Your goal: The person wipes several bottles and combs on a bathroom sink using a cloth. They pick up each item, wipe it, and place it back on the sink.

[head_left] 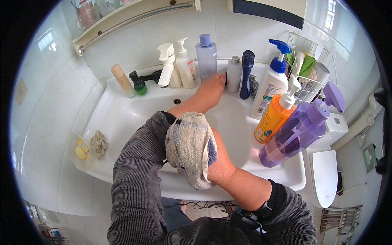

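Observation:
My left hand [210, 93] reaches to the back rim of the white washbasin [139, 110], its fingers closed beside a clear bottle with a blue cap [206, 55] and a grey bottle [234, 75]. A bit of something dark shows at its fingertips; what it is stays hidden. Nearer to me, my right hand [220, 159] grips a beige towel [188, 149] with blue-grey patches. The towel is bunched over most of that hand and hides its fingers. It hangs above the basin, in front of my left forearm.
A white tap [166, 65] and a white pump bottle [186, 67] stand at the back. On the right are a dark blue bottle [246, 75], an orange pump bottle [273, 118] and a purple pump bottle [294, 134]. A crumpled cloth [99, 144] lies at the left.

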A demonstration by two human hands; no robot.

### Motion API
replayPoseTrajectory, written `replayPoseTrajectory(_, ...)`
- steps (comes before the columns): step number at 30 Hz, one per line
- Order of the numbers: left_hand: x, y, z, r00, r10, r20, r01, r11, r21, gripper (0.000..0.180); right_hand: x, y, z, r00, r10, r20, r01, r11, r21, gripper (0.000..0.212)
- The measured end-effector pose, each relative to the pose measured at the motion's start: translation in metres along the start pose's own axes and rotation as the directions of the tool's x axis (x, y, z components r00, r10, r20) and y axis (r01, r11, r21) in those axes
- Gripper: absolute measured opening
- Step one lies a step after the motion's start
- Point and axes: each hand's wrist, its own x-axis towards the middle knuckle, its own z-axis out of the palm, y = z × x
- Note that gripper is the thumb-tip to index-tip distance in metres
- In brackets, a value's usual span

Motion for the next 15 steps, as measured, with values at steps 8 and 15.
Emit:
replayPoseTrajectory(8,-0.004,-0.009,0.004,0.993,0.061,-0.104,-0.040,0.981,0.192,0.055,-0.001,0.001,0.001,0.999,-0.031,-0.017,0.032,0.999,0.020,0.035)
replayPoseTrajectory(15,-0.014,-0.011,-0.011,0.973,0.154,-0.172,-0.125,0.978,0.168,0.044,0.000,0.010,0.002,0.996,0.065,-0.067,-0.055,0.989,0.137,0.040)
